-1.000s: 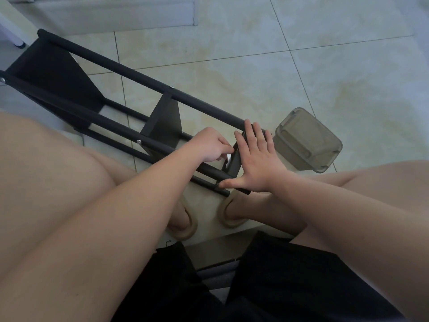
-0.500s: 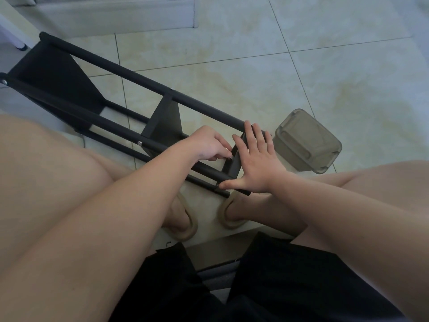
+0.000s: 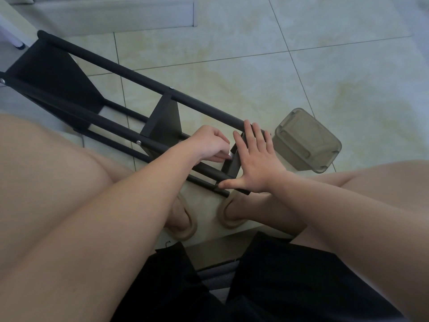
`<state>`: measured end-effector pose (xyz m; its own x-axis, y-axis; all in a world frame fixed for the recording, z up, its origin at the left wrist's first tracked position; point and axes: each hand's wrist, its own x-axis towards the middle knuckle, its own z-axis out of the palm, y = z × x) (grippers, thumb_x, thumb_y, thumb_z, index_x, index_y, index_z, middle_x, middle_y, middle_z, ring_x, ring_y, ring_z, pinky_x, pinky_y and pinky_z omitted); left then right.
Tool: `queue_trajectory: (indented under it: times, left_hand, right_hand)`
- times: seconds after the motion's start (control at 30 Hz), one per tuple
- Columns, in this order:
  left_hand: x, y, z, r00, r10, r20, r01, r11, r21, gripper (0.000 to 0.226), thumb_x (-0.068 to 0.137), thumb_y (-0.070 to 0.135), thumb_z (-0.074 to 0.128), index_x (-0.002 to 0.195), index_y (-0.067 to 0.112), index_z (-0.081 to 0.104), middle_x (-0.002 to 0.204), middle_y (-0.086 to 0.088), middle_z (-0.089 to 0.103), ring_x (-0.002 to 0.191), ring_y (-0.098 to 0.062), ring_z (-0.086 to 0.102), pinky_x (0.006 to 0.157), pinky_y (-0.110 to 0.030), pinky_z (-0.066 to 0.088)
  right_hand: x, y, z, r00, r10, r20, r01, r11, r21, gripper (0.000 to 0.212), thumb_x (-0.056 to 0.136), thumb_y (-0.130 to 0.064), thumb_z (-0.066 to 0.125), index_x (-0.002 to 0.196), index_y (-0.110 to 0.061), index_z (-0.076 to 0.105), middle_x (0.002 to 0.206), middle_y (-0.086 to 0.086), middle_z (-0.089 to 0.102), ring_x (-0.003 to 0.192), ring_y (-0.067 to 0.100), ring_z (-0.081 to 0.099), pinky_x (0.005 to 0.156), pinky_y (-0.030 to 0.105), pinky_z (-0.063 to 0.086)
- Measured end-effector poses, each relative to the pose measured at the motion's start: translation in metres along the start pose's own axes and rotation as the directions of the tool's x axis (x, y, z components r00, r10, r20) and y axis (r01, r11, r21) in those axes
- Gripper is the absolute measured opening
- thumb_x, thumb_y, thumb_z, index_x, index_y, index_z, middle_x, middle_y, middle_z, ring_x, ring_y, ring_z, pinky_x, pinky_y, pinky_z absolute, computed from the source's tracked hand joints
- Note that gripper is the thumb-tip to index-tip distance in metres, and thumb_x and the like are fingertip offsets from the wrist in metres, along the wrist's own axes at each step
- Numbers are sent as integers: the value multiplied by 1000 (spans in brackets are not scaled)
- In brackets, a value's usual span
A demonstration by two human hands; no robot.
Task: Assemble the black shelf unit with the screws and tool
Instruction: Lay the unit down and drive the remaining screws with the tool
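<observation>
Grey see-through plastic container [image 3: 306,140] sits on the tile floor [image 3: 232,66] just right of the hands, tipped over so its ribbed base faces up and the rim points toward the person's right knee. Walls are murky, so I cannot tell what is in it. The black shelf unit [image 3: 144,77] lies on its side on the floor, running from the upper left down to the person's feet, with long round poles and flat panels between them. The far panel [image 3: 51,73] is at upper left, the middle panel [image 3: 162,122] is halfway along, and the near end panel [image 3: 232,163] is under the hands. Small silver screw heads [image 3: 138,142] show on the poles at the middle panel and at the far left end. The left hand [image 3: 209,145] is curled, its fingertips pinching a small silvery piece [image 3: 230,155] against the inner face of the near end panel; cannot tell if it is a screw or a tool tip. The right hand [image 3: 257,163] is flat with fingers straight and spread, palm pressed on the outer face of that end panel, thumb stretched along its lower edge. Beige slippers [image 3: 228,223] are on both feet, just below the shelf's near end. Black shorts [image 3: 278,287] are at the bottom.
</observation>
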<state>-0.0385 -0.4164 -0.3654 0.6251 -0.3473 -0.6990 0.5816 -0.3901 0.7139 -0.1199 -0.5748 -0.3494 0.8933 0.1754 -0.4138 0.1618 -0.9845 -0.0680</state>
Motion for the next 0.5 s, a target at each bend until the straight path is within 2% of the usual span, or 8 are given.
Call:
queue_trajectory:
  times: [0.2,0.27,0.4,0.5]
  left_hand:
    - [4,-2,1,998,7,-63,-7,1000,9,32,72,5,65,102,14,61,71,-7,76,73,-20,77,72,-33,62]
    - [4,-2,1,997,23,-78,-21,999,27,28,73,5,67,99,15,62,78,-9,75,72,-19,76,74,-34,63]
    - [3,-2,2,997,22,-77,-19,999,47,17,79,3,69,92,14,70,71,-6,76,72,-16,76,75,-32,63]
    - [1,-1,4,996,34,-77,-30,998,59,11,86,7,69,91,16,72,78,-6,76,72,-14,76,72,-30,61]
  right_hand:
    - [-3,1,-1,1000,9,-8,-9,999,47,154,52,-107,24,157,-3,-19,163,15,-31,150,30,-30,124,49,-12]
    - [-5,1,1,999,33,-18,-32,998,61,155,51,-107,25,156,-3,-20,163,15,-32,150,29,-30,124,46,-14]
    - [-8,0,1,998,58,0,-58,996,67,157,49,-109,20,155,-2,-21,162,16,-32,149,31,-32,124,46,-15]
    - [-7,0,-1,998,48,35,-50,996,76,159,44,-110,14,155,-2,-23,161,16,-35,145,28,-38,123,46,-16]
